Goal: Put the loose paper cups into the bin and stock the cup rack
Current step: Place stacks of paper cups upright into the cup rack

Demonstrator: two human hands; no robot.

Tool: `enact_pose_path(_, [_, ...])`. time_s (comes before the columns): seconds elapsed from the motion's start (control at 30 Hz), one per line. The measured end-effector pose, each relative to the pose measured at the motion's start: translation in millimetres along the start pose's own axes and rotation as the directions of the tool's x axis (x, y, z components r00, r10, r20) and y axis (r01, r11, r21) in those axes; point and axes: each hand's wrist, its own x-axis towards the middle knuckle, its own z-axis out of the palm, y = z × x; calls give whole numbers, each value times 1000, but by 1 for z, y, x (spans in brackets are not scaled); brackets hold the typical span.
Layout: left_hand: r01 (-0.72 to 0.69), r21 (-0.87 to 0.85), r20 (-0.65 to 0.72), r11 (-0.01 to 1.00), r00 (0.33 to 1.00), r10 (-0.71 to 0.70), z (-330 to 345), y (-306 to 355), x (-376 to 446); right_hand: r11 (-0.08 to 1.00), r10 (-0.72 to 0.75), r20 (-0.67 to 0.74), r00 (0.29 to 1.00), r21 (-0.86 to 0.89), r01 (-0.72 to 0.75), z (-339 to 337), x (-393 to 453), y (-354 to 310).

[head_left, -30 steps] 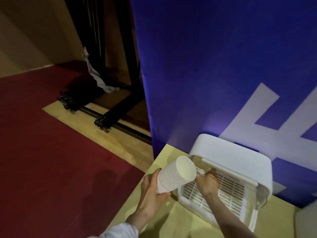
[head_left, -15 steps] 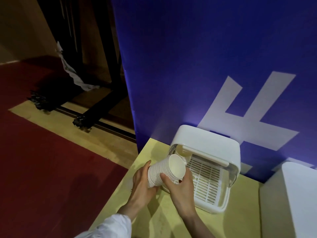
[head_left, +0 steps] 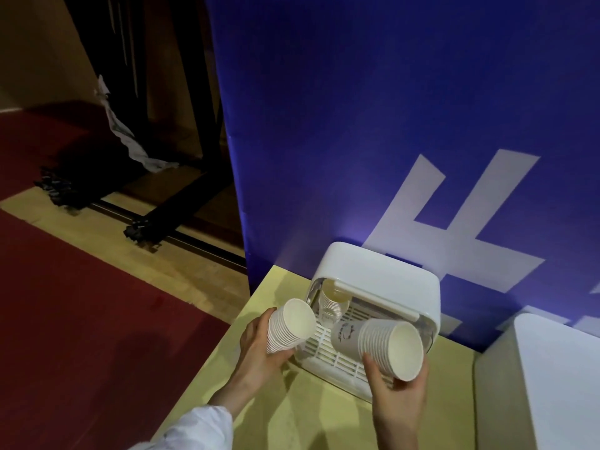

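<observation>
A white cup rack (head_left: 380,277) with a slatted floor and a clear raised cover stands on the yellow table against the blue panel. One stack of cups (head_left: 331,306) stands upright inside it at the back left. My left hand (head_left: 259,349) grips a stack of white paper cups (head_left: 289,324) lying sideways at the rack's left front corner, mouths toward me. My right hand (head_left: 399,397) holds a second stack of cups (head_left: 383,344) sideways in front of the rack's opening, its bottom pointing into the rack.
The yellow table (head_left: 292,417) ends at its left edge over red carpet (head_left: 81,319). A blue panel (head_left: 389,125) with white markings rises behind the rack. A white box (head_left: 545,384) stands at the right. Black stand legs (head_left: 146,228) lie on the floor.
The single stack held by both hands has been split. My right hand now carries one part to the right in front of the rack, while my left hand keeps the other.
</observation>
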Motion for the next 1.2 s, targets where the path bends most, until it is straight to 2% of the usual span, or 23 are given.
enact_pose_path(0.2, [-9,14,-6,1000,1000,9,6,-3,1,955,104,23,994,-283,-94,9,32,34])
enact_pose_path(0.37, [-51,26,16,998,999,51,7,-7,-3,948,94,14,995,-306,-85,39,79,40])
enact_pose_path(0.57, [4,12,6,1000,1000,-4,4,-11,1,955,41,168,985,-296,11,56,110,53])
enact_pose_path(0.67, [6,30,4,1000,1000,-6,3,-10,4,929,133,209,969,-366,-49,55,115,61])
enact_pose_path(0.7, [1,41,7,999,1000,-1,3,-10,4,916,172,201,964,-392,-82,53,112,62])
enact_pose_path(0.8, [-17,62,8,998,1000,17,5,-8,4,909,172,140,975,-404,-102,45,71,52])
enact_pose_path(0.87, [-20,63,14,998,1000,19,8,-3,2,952,148,273,950,-301,-61,50,28,34])
enact_pose_path(0.93, [-38,91,27,995,999,36,13,2,-3,970,134,457,879,-243,-21,61,-5,21])
enact_pose_path(0.97, [-48,111,34,993,998,44,16,3,-7,969,140,481,865,-246,-20,67,-15,20])
enact_pose_path(1.1, [-30,117,29,993,999,27,22,8,-17,960,164,374,913,-274,-60,81,-22,17])
enact_pose_path(1.2, [-19,96,43,995,999,15,18,8,-18,963,145,352,925,-265,-50,77,-22,11])
